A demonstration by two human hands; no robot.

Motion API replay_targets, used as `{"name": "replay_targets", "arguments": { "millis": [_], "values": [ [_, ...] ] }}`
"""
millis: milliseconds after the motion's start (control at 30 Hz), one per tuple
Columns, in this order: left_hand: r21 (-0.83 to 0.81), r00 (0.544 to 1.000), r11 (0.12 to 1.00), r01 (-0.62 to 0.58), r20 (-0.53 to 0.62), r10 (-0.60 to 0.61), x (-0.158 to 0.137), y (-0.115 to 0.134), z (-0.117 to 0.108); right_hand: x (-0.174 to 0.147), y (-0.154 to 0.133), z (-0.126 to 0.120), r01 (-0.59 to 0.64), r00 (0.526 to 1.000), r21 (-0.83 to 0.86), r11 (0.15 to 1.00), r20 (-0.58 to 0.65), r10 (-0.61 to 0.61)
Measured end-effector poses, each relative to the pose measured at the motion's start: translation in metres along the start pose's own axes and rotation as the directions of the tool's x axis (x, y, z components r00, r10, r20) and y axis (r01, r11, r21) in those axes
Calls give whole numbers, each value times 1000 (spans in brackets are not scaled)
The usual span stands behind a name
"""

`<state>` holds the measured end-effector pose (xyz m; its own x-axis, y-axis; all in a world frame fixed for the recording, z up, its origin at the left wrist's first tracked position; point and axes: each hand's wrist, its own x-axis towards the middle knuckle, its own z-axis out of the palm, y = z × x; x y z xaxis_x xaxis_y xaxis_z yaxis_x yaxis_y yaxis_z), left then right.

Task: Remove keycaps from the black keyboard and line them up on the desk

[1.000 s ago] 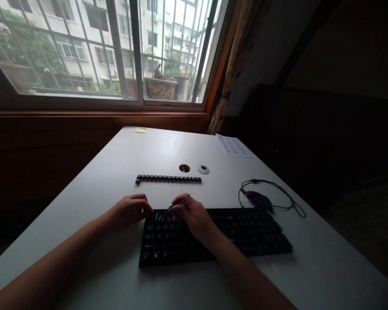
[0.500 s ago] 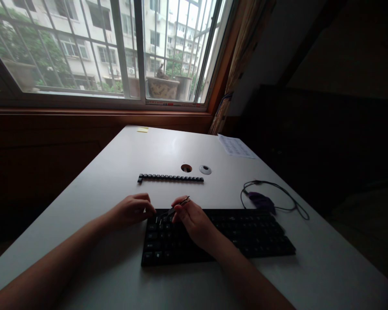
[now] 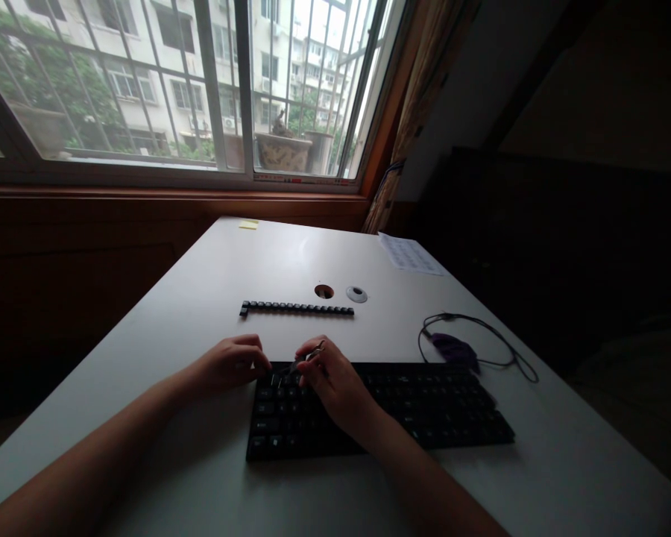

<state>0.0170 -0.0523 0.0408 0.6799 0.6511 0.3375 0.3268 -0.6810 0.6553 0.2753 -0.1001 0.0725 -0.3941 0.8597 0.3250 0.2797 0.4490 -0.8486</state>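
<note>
A black keyboard (image 3: 441, 410) lies on the white desk in front of me. My right hand (image 3: 335, 377) is over its upper left part, closed around a small keycap puller (image 3: 297, 365) with thin wire ends. Those wires point down and left at the keys by the top left corner; whether they grip a key I cannot tell. At that same corner, my left hand (image 3: 232, 363) has curled fingers, their tips holding the keyboard's edge. Beyond the keyboard, a row of loose black keycaps (image 3: 299, 306) is lined up, with one more keycap below its left end.
A looped cable (image 3: 497, 362) with a dark purple cloth-like piece (image 3: 452, 349) lies at the right. Farther back are a round desk hole (image 3: 324, 291), its grey cover (image 3: 356, 294), a printed sheet (image 3: 411, 253) and a yellow note (image 3: 249, 224). A barred window stands behind the desk.
My right hand has tilted slightly, and the keycap puller's rear end has shifted a little left and down. The left hand stays at the corner. The whole view has moved slightly.
</note>
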Motion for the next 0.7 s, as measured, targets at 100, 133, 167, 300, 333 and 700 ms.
{"name": "replay_targets", "arguments": {
  "millis": [100,133,167,300,333,700],
  "values": [
    [22,1000,1000,10,5,-10,0,-2,1,1,3,0,18,1000,5,1000,-13,-18],
    [29,1000,1000,10,2,-10,-1,-3,2,2,4,0,18,1000,7,1000,-15,-17],
    [35,1000,999,10,-3,-10,-1,-4,2,2,5,0,16,1000,4,1000,-15,-16],
    [51,1000,999,17,-16,-16,-1,-7,5,2,6,0,21,1000,-19,1000,-14,-21],
    [49,1000,999,13,-17,-12,-1,-7,5,2,6,0,26,1000,-22,999,-14,-26],
    [44,1000,999,-6,-19,7,-1,-9,5,1,-5,3,127,991,-114,985,50,-122]
  ]
}}
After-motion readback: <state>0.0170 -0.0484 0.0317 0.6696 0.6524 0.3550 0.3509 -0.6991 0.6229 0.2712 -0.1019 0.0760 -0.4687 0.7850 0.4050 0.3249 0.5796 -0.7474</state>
